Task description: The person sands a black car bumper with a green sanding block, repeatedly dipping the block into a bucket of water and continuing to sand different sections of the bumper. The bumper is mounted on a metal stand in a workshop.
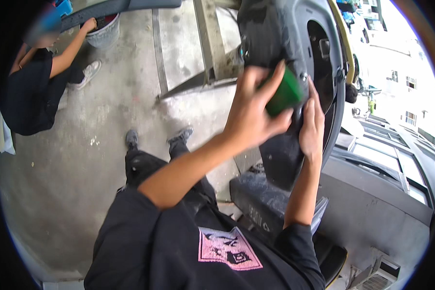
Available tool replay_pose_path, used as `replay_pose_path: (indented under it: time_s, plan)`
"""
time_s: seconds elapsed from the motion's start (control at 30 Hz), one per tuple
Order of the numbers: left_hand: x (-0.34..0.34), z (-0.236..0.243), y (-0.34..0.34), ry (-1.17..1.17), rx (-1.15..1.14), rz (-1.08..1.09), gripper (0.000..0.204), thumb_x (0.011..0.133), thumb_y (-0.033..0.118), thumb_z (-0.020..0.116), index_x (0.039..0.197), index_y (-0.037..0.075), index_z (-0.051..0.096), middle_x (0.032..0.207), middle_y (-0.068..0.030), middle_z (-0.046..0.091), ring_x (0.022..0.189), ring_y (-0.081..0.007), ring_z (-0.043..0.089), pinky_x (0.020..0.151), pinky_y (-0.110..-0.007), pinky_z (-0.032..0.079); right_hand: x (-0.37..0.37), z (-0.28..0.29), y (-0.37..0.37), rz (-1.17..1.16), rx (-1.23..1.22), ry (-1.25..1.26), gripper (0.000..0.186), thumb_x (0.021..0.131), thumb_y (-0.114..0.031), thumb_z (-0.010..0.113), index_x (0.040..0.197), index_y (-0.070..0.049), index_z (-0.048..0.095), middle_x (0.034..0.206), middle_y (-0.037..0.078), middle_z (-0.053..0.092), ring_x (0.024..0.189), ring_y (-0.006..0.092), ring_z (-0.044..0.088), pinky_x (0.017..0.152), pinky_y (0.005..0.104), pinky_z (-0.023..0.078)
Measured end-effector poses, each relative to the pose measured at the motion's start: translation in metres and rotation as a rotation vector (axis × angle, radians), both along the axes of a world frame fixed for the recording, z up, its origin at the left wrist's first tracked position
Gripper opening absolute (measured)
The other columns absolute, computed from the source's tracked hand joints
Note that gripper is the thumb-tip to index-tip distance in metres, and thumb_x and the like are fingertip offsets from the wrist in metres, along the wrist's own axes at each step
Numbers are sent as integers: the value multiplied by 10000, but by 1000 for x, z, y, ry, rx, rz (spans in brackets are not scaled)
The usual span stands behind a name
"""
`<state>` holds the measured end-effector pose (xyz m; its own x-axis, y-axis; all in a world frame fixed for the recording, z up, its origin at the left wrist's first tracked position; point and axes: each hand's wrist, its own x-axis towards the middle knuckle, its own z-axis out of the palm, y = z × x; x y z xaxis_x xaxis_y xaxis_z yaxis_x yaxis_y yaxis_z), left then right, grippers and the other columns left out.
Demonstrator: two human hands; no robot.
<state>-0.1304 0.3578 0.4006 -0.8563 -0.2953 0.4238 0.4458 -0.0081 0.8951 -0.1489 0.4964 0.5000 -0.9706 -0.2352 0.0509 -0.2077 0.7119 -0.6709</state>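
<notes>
A long dark grey moulded plastic part point(279, 165) with openings and small fittings stands in front of me on the right, running up past the top edge. My left hand point(256, 108) grips a green block point(286, 93) against its surface; the block is slightly blurred. My right hand point(312, 126) lies along the part's right side just below a small metal fitting point(303, 76), fingers stretched out and touching it.
At upper left a person in dark clothing point(31, 96) reaches into a grey bucket point(104, 36). A metal frame point(204, 34) stands behind the part, a dark box point(249, 193) below it. Buildings point(408, 96) show on the right, concrete floor underfoot.
</notes>
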Motion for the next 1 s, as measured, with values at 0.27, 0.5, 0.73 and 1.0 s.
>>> replay_pose_path:
  time_s: [0.27, 0.5, 0.73, 1.0]
  plan:
    - [3, -16, -1, 29, -51, -34, 833, 710, 253, 768, 1464, 45, 482, 1136, -184, 498, 1052, -327, 510, 943, -424, 423, 2, -4, 4, -14, 33, 46, 514, 1087, -288, 325, 1498, 13, 391, 1405, 142, 536, 1289, 191, 483, 1115, 305, 307]
    - [-14, -11, -7, 49, -60, -11, 846, 710, 293, 768, 1470, 64, 478, 1133, -179, 479, 1073, -339, 482, 957, -423, 417, -2, 0, 4, -30, 79, 31, 510, 1086, -299, 356, 1508, -15, 391, 1297, 76, 573, 1088, 136, 525, 999, 250, 370]
    - [-17, -7, 1, 96, -47, 77, 876, 698, 271, 777, 1490, 77, 456, 1136, -192, 489, 1051, -336, 489, 946, -424, 418, 0, 1, 3, -20, -38, -81, 503, 1091, -265, 325, 1499, 25, 378, 1475, 146, 477, 1367, 208, 426, 1151, 319, 280]
    - [14, -12, 14, 8, 4, -8, 866, 701, 226, 779, 1488, 65, 456, 1164, -207, 492, 1061, -337, 494, 973, -406, 412, -2, -1, 5, 4, 63, 20, 505, 1085, -282, 336, 1500, 3, 387, 1457, 171, 497, 1352, 200, 430, 1145, 320, 280]
